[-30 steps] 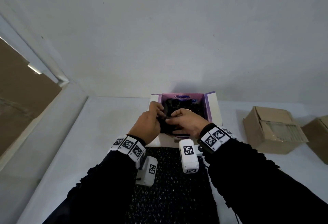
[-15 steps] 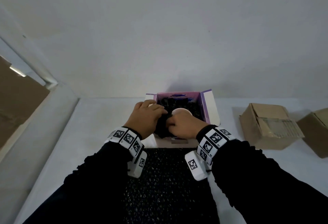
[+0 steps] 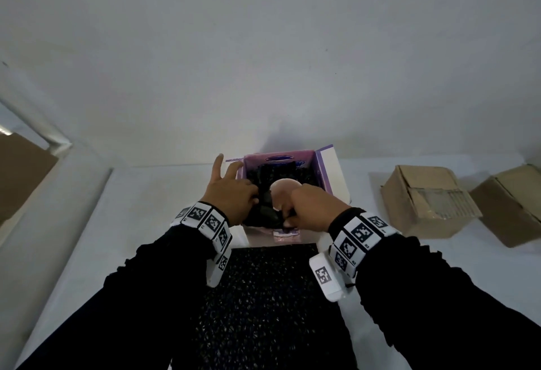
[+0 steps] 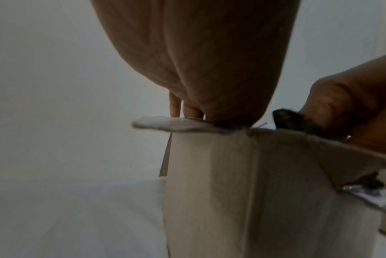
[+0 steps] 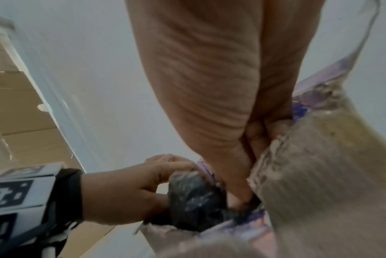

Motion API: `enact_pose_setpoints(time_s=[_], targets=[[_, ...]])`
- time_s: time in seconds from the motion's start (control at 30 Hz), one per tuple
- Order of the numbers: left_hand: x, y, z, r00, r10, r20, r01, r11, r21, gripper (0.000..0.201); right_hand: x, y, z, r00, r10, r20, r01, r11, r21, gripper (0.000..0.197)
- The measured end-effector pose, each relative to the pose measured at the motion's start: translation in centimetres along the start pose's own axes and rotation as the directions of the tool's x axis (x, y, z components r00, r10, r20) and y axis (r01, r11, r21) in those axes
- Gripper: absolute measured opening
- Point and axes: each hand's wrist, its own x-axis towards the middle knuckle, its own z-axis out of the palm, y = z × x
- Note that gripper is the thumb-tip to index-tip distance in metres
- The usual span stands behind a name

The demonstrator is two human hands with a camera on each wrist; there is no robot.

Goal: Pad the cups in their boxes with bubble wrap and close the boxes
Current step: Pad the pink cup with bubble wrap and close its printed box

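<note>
An open purple-and-white box (image 3: 330,176) stands on the white table, lined with black bubble wrap (image 3: 272,173). Inside it shows the pale rim of a cup (image 3: 283,189). My left hand (image 3: 234,194) is at the box's left side. Its thumb and lower fingers pinch a wad of the wrap (image 5: 194,197), and its two upper fingers stretch out over the left flap (image 4: 165,123). My right hand (image 3: 310,205) curls down at the near edge of the box, gripping wrap (image 4: 291,120) beside the cup. The rest of the cup is hidden.
A flat sheet of black bubble wrap (image 3: 263,296) lies on the table between my forearms. Two brown cardboard boxes (image 3: 424,199) (image 3: 515,208) sit to the right. A plain wall rises just behind the purple box, and a raised ledge (image 3: 58,182) runs along the left.
My left hand's upper fingers have stretched out toward the left flap. The right hand has slid to the near edge, and more of the cup's rim now shows.
</note>
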Motion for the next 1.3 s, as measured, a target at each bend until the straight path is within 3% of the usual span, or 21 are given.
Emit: enact_pose_setpoints(time_s=[0.13,0.2,0.3,0.43,0.53,0.67,0.77,0.87,1.07,1.2,1.23,1.3], targets=[[0.1,0.2,0.0,1.0,0.028,0.007,-0.028,0.999,0.024,0.049,-0.5,-0.6,0.3,0.993,0.004,-0.116,-0.007,1.0,-0.024,0.029],[0.2,0.5,-0.5,0.998,0.052,-0.035,-0.051,0.999,0.016,0.041,-0.3,-0.6,0.5,0.995,0.011,-0.096,-0.01,1.0,0.015,0.035],[0.6,0.8,-0.6,0.981,0.158,-0.108,-0.157,0.987,0.023,0.023,-0.7,-0.8,0.1,0.997,0.077,0.007,-0.077,0.997,-0.019,0.02],[1.1,1.1,-0.2,0.989,0.144,-0.013,-0.144,0.989,0.02,0.019,-1.4,-0.2,0.2,0.995,0.104,0.001,-0.104,0.994,-0.03,0.051],[1.1,0.9,0.6,0.993,0.115,0.01,-0.114,0.991,-0.076,0.025,-0.5,-0.3,0.6,0.991,0.133,-0.016,-0.134,0.977,-0.165,0.034],[0.8,1.0,1.4,0.998,0.049,0.037,-0.039,0.975,-0.221,0.052,0.8,-0.7,1.1,0.961,0.25,-0.117,-0.266,0.953,-0.146,0.025],[0.4,0.9,1.8,0.997,0.045,-0.055,-0.058,0.964,-0.261,0.031,0.7,-0.6,1.1,0.955,0.24,-0.173,-0.256,0.964,-0.075,0.025],[0.0,1.1,1.9,0.986,0.025,-0.167,-0.067,0.967,-0.248,0.02,-0.2,-0.2,1.4,0.983,0.153,-0.102,-0.15,0.988,0.036,0.024],[-0.8,0.9,2.3,0.986,0.059,-0.154,-0.089,0.976,-0.196,0.064,-0.8,-0.2,1.6,0.987,0.157,-0.038,-0.156,0.988,0.02,0.029],[-1.2,1.3,2.4,0.99,0.139,-0.036,-0.142,0.983,-0.119,0.076,-0.7,-0.3,2.4,0.987,0.151,0.048,-0.141,0.976,-0.167,0.036],[-1.2,1.4,2.3,0.99,0.138,-0.023,-0.14,0.985,-0.102,0.077,-0.7,-0.3,2.5,0.991,0.129,0.023,-0.123,0.977,-0.174,0.035],[-1.2,1.4,2.0,0.99,0.117,-0.077,-0.125,0.986,-0.108,0.071,-0.8,0.0,2.4,0.985,0.064,-0.16,-0.093,0.979,-0.183,0.03]])
